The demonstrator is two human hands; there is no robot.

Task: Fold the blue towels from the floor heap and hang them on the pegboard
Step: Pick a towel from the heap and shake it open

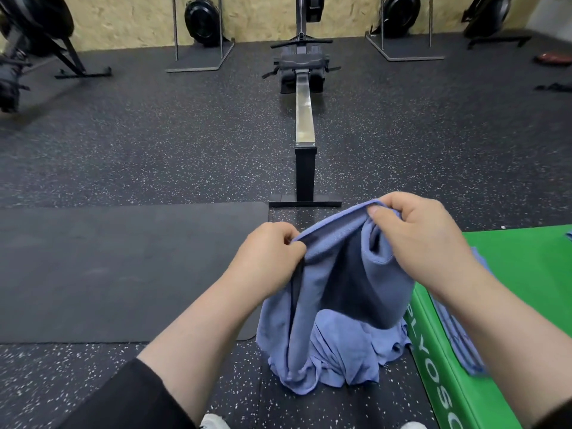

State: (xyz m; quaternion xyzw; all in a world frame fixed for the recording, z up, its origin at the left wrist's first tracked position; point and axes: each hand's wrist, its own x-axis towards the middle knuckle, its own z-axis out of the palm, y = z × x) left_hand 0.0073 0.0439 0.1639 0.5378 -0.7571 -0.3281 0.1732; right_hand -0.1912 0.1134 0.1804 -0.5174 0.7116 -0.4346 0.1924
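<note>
While left hand (272, 252), right hand (414, 233) pinch it, towel (346, 274) hangs lengthwise, seemingly downward

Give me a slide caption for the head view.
Both hands, left and right, pinch a blue towel above the floor heap.

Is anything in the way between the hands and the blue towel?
No. Both the left hand and the right hand already pinch the towel by its top edge, above the heap. No pegboard is in view.
</note>
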